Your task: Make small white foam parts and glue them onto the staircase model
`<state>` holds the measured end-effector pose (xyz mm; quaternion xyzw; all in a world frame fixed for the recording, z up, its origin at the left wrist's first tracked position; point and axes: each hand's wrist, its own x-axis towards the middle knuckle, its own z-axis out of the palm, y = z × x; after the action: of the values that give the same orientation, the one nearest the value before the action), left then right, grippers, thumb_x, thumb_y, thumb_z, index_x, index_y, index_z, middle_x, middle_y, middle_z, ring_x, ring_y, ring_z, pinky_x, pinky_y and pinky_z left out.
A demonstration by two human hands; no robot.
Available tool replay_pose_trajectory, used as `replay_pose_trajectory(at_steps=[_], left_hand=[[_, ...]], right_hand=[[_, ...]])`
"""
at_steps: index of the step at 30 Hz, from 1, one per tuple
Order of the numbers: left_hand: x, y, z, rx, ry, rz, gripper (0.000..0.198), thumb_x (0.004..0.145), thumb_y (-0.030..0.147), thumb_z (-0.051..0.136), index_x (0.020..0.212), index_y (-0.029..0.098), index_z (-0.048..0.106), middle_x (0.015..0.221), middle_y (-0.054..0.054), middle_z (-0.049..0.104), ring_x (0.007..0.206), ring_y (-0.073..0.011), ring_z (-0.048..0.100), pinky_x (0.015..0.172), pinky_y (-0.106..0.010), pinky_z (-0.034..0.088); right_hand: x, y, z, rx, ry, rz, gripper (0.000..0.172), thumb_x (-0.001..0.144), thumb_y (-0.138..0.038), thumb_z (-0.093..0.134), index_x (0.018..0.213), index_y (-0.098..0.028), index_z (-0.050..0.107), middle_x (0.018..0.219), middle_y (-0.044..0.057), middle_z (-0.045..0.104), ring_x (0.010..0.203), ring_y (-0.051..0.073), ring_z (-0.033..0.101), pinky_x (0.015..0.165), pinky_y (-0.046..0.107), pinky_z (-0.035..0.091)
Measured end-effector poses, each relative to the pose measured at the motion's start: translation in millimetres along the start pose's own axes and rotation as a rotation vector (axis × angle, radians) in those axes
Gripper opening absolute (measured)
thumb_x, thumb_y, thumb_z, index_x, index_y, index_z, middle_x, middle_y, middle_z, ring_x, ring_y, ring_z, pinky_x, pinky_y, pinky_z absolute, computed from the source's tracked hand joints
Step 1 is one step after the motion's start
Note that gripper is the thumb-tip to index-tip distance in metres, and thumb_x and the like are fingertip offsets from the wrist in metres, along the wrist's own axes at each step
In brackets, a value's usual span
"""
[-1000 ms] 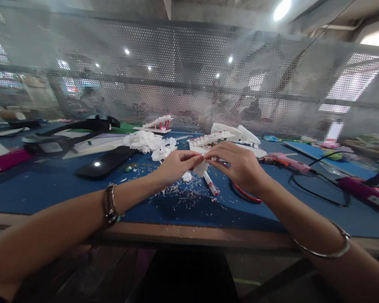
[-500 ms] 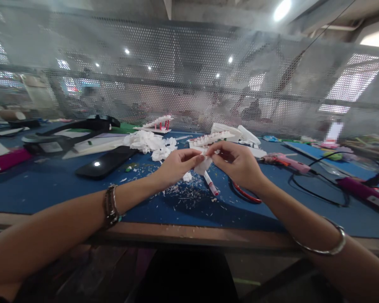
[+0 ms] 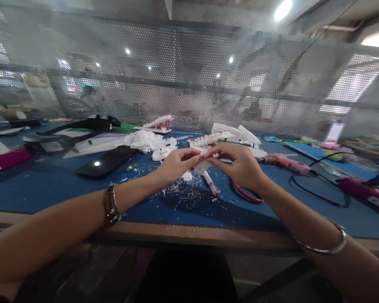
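Note:
Between my two hands is a small thin white piece (image 3: pixel 202 168), which looks like tissue or paper; it hangs just below the fingertips. My left hand (image 3: pixel 177 165) pinches it from the left with thumb and forefinger. From the other side my right hand (image 3: pixel 238 163) is closed on its upper right edge, fingers curled. Right below lies a white marker (image 3: pixel 211 183) with red markings. Scattered white shreds (image 3: pixel 189 198) and a small crumpled white bit (image 3: pixel 187 176) are on the blue table (image 3: pixel 145 210). Behind the hands stands a white stepped model (image 3: pixel 216 136) with red edging, partly hidden.
Left of centre are a crumpled white tissue heap (image 3: pixel 145 141), a black phone (image 3: pixel 105 162) and a second stepped model (image 3: pixel 159 123). On the right lie red-handled scissors or pliers (image 3: pixel 246 192), a pink glue gun (image 3: pixel 287 162) with its black cable, and a purple power strip (image 3: pixel 364 193).
My right fingers have shifted slightly on the white piece, and it now hangs a little flatter. Both hands stay in nearly the same place.

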<state>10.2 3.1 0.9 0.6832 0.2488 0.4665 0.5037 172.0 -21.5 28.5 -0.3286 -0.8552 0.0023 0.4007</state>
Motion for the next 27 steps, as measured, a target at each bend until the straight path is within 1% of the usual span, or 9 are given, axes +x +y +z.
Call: replay_pose_trajectory(at_steps=[3, 8, 10, 13, 15, 18, 23, 27], left_hand=[[0.2, -0.3, 0.4, -0.060, -0.002, 0.012, 0.009, 0.067, 0.023, 0.060, 0.070, 0.016, 0.055, 0.062, 0.002, 0.052, 0.054, -0.0074, 0.044, 0.051, -0.021, 0.031], [1.0, -1.0, -2.6, -0.152, -0.004, 0.038, 0.022, 0.064, 0.021, 0.062, 0.066, 0.018, 0.041, 0.058, 0.007, 0.042, 0.050, -0.0050, 0.039, 0.047, -0.019, 0.028], [1.8, -1.0, -4.6, -0.169, 0.010, 0.048, 0.022, 0.063, 0.020, 0.062, 0.071, 0.019, 0.042, 0.063, 0.006, 0.045, 0.053, -0.0054, 0.042, 0.049, -0.019, 0.030], [3.0, 0.5, -6.3, -0.182, 0.028, 0.041, 0.023, 0.061, 0.018, 0.061, 0.081, 0.018, 0.049, 0.073, 0.004, 0.050, 0.062, -0.0070, 0.046, 0.056, -0.019, 0.034], [3.7, 2.0, -6.7, -0.192, 0.039, 0.016, 0.020, 0.060, 0.018, 0.059, 0.079, 0.017, 0.051, 0.072, 0.003, 0.051, 0.061, -0.0069, 0.046, 0.058, -0.019, 0.035], [4.5, 3.5, -8.3, -0.242, 0.062, 0.006, 0.015, 0.058, 0.017, 0.058, 0.071, 0.017, 0.050, 0.063, 0.005, 0.050, 0.057, -0.0058, 0.044, 0.056, -0.019, 0.034], [7.3, 4.3, -14.6, -0.279, 0.043, 0.014, 0.016, 0.054, 0.014, 0.059, 0.065, 0.016, 0.047, 0.060, 0.005, 0.052, 0.056, -0.0058, 0.046, 0.054, -0.018, 0.035], [9.6, 7.9, -21.1, -0.279, 0.051, 0.051, 0.016, 0.054, 0.014, 0.059, 0.065, 0.015, 0.048, 0.059, 0.005, 0.049, 0.053, -0.0056, 0.044, 0.049, -0.018, 0.033]], right_hand=[[0.1, -0.2, -1.8, 0.013, 0.064, 0.057, 0.012, 0.074, -0.016, 0.052, 0.074, -0.017, 0.063, 0.070, 0.001, 0.065, 0.063, 0.010, 0.057, 0.055, 0.022, 0.044], [0.4, 2.7, -3.4, 0.070, 0.106, 0.110, 0.014, 0.073, -0.013, 0.050, 0.073, -0.018, 0.063, 0.070, -0.001, 0.065, 0.061, 0.009, 0.057, 0.054, 0.021, 0.044], [0.6, 4.6, -3.4, 0.068, 0.117, 0.111, 0.013, 0.073, -0.013, 0.050, 0.073, -0.018, 0.062, 0.072, -0.001, 0.065, 0.061, 0.009, 0.056, 0.053, 0.021, 0.043], [0.7, 7.2, -3.7, 0.070, 0.120, 0.116, 0.013, 0.073, -0.012, 0.049, 0.074, -0.018, 0.061, 0.075, 0.000, 0.064, 0.063, 0.009, 0.055, 0.054, 0.021, 0.044], [0.5, 8.7, -4.1, 0.074, 0.115, 0.117, 0.014, 0.074, -0.011, 0.048, 0.075, -0.018, 0.061, 0.075, 0.000, 0.064, 0.063, 0.008, 0.055, 0.054, 0.020, 0.043], [0.3, 10.3, -5.0, 0.076, 0.105, 0.099, 0.016, 0.073, -0.009, 0.047, 0.075, -0.017, 0.060, 0.076, 0.000, 0.063, 0.063, 0.008, 0.053, 0.053, 0.019, 0.042], [1.1, 12.1, -6.4, 0.066, 0.077, 0.108, 0.015, 0.072, -0.010, 0.046, 0.074, -0.017, 0.060, 0.075, 0.000, 0.061, 0.061, 0.008, 0.051, 0.052, 0.020, 0.039], [1.8, 15.8, -8.1, 0.059, 0.072, 0.138, 0.014, 0.072, -0.011, 0.046, 0.074, -0.016, 0.059, 0.074, 0.001, 0.061, 0.058, 0.007, 0.049, 0.051, 0.020, 0.038]])
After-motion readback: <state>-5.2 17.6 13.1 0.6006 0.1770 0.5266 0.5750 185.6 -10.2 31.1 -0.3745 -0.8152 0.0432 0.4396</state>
